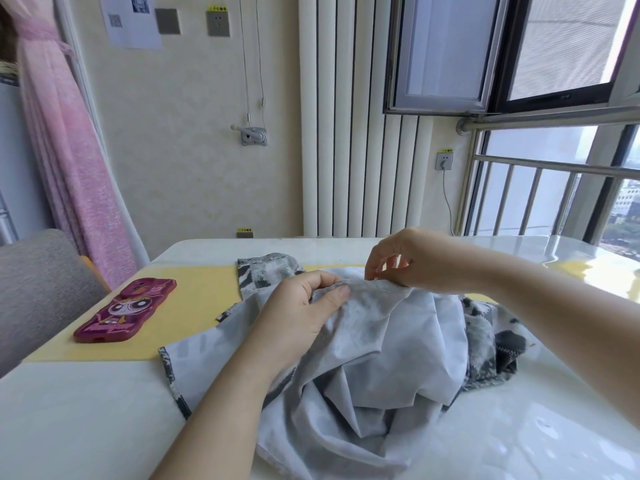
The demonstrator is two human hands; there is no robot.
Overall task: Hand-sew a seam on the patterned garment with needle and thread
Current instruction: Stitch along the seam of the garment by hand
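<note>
Two hands are working at the top of one heaped garment, which is pale grey on its turned-out side with a darker grey print showing at its hems. The garment is lying on the white worktop, mostly right of centre, and its far part is overlapping the one yellow mat.

We are pinching a raised fold of the garment with our left hand, thumb on top and fingers curled under the cloth. Just to the right, our right hand is hovering over the same fold with its fingers curled. Its thumb and forefinger are closing on a small bright point that we are reading as the needle.

The garment's printed left hem is running toward the near edge, and bare worktop is showing at the front left and again at the front right. One phone in a magenta cartoon case is lying flat on the mat, well apart from the cloth and near the worktop's left edge. One grey chair is standing just beyond that edge. The far edge is sitting close to the wall, where one white ribbed radiator is standing and one pink curtain is hanging.
</note>
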